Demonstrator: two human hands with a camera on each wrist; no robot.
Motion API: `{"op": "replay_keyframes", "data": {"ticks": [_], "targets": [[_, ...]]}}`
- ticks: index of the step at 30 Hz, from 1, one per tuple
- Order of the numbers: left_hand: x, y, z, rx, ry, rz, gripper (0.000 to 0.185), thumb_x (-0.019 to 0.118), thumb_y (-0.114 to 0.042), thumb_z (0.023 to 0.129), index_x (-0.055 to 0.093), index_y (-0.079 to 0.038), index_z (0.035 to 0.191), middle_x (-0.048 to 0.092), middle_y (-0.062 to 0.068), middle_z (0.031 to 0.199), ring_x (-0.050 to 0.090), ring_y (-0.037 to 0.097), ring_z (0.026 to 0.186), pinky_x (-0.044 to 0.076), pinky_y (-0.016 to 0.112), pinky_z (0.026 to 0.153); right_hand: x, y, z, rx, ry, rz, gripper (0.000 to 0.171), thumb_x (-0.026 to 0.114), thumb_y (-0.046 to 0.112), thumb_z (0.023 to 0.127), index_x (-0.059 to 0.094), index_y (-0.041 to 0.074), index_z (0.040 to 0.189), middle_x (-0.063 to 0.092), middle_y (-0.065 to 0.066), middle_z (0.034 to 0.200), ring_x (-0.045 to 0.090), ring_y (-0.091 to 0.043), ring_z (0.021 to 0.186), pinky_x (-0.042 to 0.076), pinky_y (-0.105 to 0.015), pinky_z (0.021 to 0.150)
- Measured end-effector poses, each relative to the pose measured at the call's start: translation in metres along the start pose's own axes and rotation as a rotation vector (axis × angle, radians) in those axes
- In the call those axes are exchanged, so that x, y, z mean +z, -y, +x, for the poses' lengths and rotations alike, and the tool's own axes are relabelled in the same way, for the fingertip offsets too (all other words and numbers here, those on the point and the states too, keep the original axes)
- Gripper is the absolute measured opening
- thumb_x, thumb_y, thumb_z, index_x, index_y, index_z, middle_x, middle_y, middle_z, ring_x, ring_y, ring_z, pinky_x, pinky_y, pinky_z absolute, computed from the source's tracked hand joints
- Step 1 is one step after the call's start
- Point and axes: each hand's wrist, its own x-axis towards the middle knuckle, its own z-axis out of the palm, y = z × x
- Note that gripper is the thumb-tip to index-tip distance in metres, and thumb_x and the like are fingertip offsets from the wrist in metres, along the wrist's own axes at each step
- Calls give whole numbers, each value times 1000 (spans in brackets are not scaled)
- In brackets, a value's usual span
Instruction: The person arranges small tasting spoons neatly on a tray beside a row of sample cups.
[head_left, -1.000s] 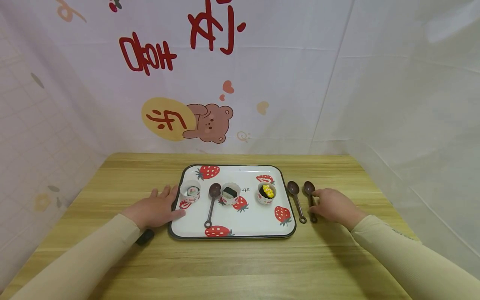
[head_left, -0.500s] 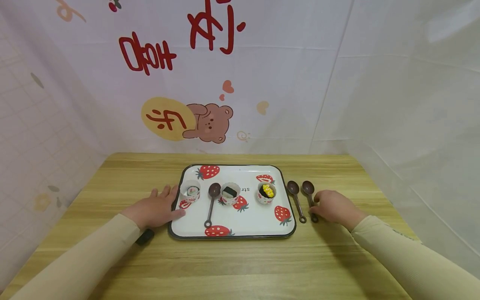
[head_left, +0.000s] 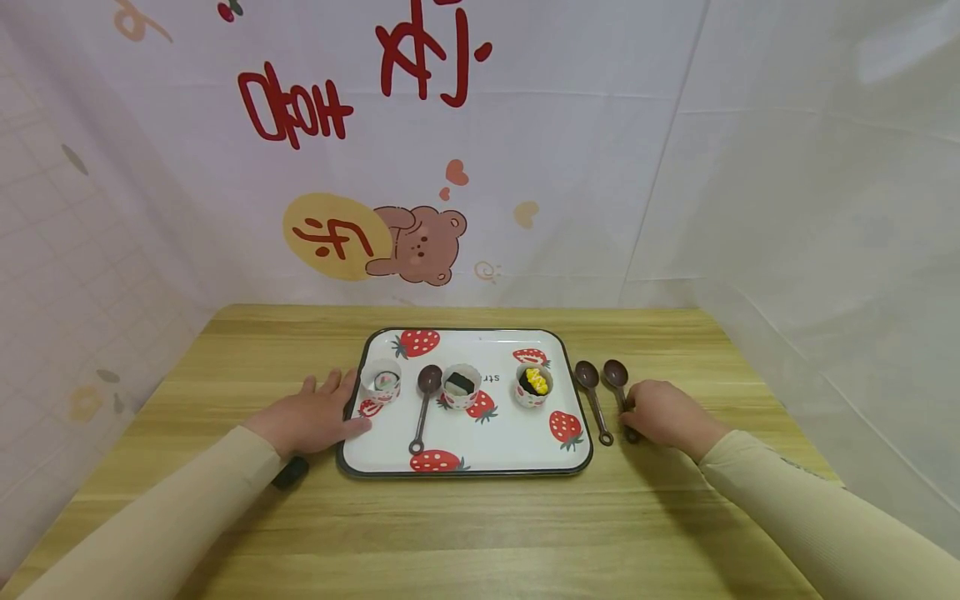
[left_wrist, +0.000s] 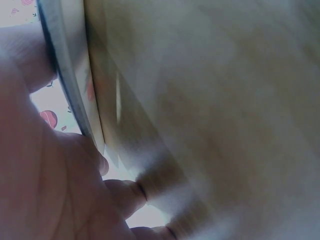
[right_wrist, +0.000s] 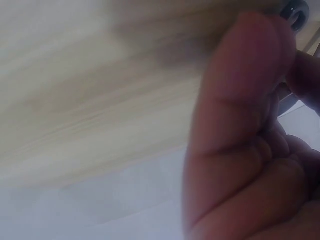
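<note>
My right hand (head_left: 671, 417) pinches the handle of the outer dark brown spoon (head_left: 616, 373) on the table, right of the tray. In the right wrist view the thumb (right_wrist: 240, 95) and fingers meet near the handle's ring end (right_wrist: 298, 18). A matching spoon (head_left: 587, 375) lies between it and the tray. My left hand (head_left: 311, 421) rests at the left edge of the white strawberry tray (head_left: 495, 446), thumb over the rim, other fingers spread on the table. On the tray lie a third brown spoon (head_left: 430, 380) and three paper cups.
The left cup (head_left: 381, 385) and middle cup (head_left: 460, 388) each hold a sushi-like piece. Yellow topping fills the right cup (head_left: 533, 387). A small black object (head_left: 291, 472) lies under the left forearm. A printed cloth (head_left: 570, 167) hangs behind the wooden table (head_left: 480, 533).
The outer spoon has turned slightly in my right hand: its bowl has shifted a little away and left, its ring end a little right. The left hand and tray stay put.
</note>
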Motion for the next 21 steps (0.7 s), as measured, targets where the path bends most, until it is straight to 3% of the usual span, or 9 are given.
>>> {"op": "replay_keyframes", "data": {"ticks": [21], "targets": [[-2, -1, -1, -6, 8, 4, 105, 52, -70, 100, 18, 4, 166, 18, 37, 169, 17, 71, 148, 35, 78, 112, 1, 4, 1, 27, -2, 21, 21, 69, 11, 87, 60, 13, 68, 57, 2, 62, 49, -14, 58, 40, -30, 57]]}}
